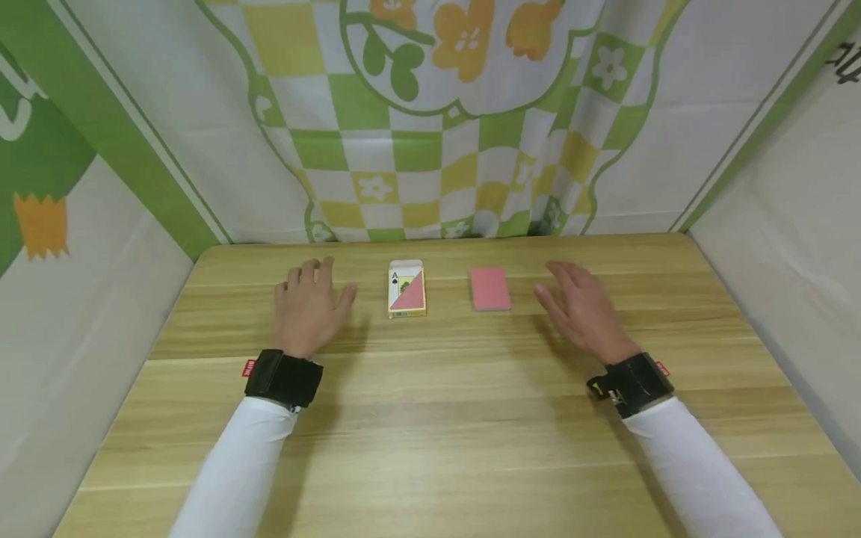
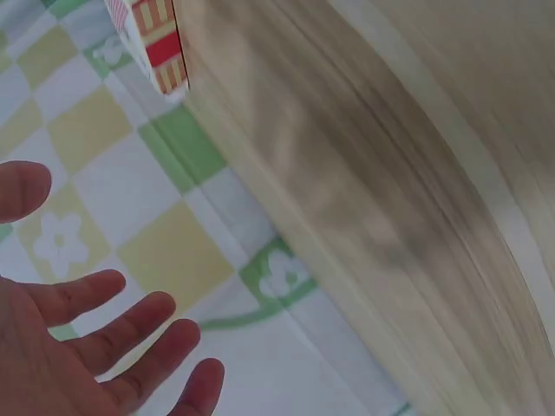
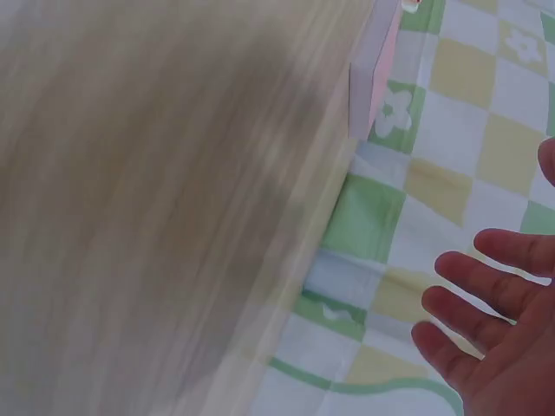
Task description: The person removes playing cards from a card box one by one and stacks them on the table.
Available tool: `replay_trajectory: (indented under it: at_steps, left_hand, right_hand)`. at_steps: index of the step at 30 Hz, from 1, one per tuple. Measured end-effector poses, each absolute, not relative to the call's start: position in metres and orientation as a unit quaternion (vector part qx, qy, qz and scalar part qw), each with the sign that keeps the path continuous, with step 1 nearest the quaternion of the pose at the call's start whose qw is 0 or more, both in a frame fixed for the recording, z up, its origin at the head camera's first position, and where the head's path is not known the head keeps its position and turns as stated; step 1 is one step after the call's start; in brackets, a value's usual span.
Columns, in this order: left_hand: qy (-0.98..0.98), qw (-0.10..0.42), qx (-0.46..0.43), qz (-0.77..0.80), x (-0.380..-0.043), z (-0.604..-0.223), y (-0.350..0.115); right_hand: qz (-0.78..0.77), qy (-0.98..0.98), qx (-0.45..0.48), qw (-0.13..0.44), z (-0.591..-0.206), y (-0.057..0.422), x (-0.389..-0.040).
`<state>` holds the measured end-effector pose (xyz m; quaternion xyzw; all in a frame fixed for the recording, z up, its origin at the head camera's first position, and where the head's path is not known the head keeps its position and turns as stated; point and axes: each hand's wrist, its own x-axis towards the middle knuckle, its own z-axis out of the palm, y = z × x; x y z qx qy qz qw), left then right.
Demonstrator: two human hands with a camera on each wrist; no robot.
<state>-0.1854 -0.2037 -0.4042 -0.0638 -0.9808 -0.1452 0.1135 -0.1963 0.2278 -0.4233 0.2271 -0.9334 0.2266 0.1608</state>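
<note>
Near the back of the wooden table, a playing card box (image 1: 406, 290) lies with its ace of spades picture up and its white top flap open toward the curtain. To its right sits a squared stack of pink-backed cards (image 1: 490, 288). My left hand (image 1: 306, 310) hovers left of the box, fingers spread and holding nothing. On the other side, right of the stack, my right hand (image 1: 584, 310) is held with loose fingers, also holding nothing. The left wrist view catches a striped edge of the box (image 2: 159, 43); the right wrist view shows the stack's side (image 3: 371, 74).
A curtain (image 1: 417, 164) with green and yellow checks and flowers hangs behind the table's back edge. White cloth walls (image 1: 787, 187) stand at both sides. The wooden tabletop (image 1: 444, 433) stretches toward me between my white sleeves (image 1: 232, 463). Black bands (image 1: 285, 377) circle both wrists.
</note>
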Motion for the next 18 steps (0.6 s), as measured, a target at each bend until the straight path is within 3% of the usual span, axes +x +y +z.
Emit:
replay_trajectory:
  at_steps: [10,18]
  left_hand:
    - [-0.984,0.084,-0.041,-0.153,-0.201,-0.414,-0.160]
    - [-0.993,0.012,0.013,-0.115,-0.215,-0.423,-0.122]
  right_hand:
    - [0.289,-0.923,0.220,0.127,-0.422,0.202,-0.201]
    - [0.298,-0.920,0.233,0.103,-0.424,0.175,-0.204]
